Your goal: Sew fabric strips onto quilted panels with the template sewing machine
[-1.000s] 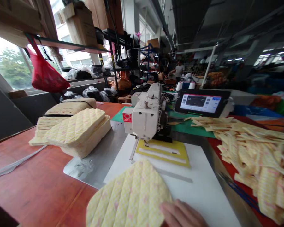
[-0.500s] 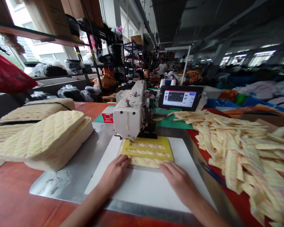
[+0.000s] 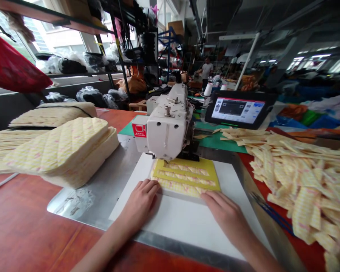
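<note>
A yellow slotted template (image 3: 187,171) lies over a quilted fabric piece (image 3: 178,187) with a pale yellow and pink print. Both rest on a white board (image 3: 175,217), their far edge under the head of a white sewing machine (image 3: 167,130). My left hand (image 3: 143,198) has its fingers together on the fabric's near left corner. At the near right corner, the fingers of my right hand (image 3: 225,209) are pressed together on the fabric edge. My thumbs are mostly hidden.
Stacked quilted pieces (image 3: 65,147) stand at left on the red table (image 3: 25,223). To the right lie a heap of fabric strips (image 3: 297,166) and dark blue-handled tweezers or snips (image 3: 274,215). A lit control screen (image 3: 238,109) stands behind the machine. A person (image 3: 206,71) is far back.
The camera view has shifted and tilted, so the scene sits further right and slightly higher. Both hands remain at the fabric's near corners, and the template shows no clear movement under the machine.
</note>
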